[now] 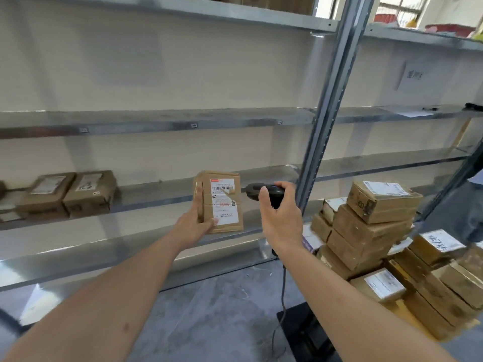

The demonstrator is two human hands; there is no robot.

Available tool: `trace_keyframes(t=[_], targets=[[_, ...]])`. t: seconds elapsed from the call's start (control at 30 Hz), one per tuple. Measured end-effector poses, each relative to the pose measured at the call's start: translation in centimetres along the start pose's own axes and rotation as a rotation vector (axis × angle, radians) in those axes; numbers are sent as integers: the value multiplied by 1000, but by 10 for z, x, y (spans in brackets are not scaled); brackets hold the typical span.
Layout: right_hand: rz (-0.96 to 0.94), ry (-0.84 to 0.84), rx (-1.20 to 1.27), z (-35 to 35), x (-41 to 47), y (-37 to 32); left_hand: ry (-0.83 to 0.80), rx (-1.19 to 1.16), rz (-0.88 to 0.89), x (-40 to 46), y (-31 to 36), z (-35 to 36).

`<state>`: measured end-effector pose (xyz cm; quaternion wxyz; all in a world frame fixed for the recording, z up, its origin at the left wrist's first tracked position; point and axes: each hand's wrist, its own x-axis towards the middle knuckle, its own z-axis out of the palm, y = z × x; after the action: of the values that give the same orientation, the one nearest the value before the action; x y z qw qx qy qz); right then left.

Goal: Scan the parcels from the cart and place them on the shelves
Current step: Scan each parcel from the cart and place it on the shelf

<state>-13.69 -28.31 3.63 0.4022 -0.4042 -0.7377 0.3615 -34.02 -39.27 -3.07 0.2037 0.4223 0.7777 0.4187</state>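
The left hand (194, 220) holds a parcel (220, 201) upright by its lower left corner, label facing the camera, in front of the shelves (162, 124). The right hand (281, 212) grips a black scanner (264, 192), its nose just beside the parcel's right edge, cable hanging down. 2 parcels (70, 193) sit side by side on a shelf at left. At right, a stack (379, 231) of parcels rests on the cart (308, 333)

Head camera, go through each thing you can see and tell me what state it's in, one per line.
Held parcel: upright, label facing the camera, label torn.
Left hand: grips the held parcel.
Scanner: aimed at the label.
Right hand: grips the scanner.
Two shelved parcels: side by side.
Stacked parcels: piled, waiting.
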Motion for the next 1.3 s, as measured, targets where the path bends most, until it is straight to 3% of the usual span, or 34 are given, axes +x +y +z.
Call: trace_keyframes(t=[0.5,0.9,1.3], targets=[[-18,-307,99,190,36,-50,154,-197,-248,28,-101,-120],[57,-286,106,375,51,-101,84,-261,-345,98,-229,-242],[156,-309,60,486,120,-79,20,-340,-466,200,-312,-269]])
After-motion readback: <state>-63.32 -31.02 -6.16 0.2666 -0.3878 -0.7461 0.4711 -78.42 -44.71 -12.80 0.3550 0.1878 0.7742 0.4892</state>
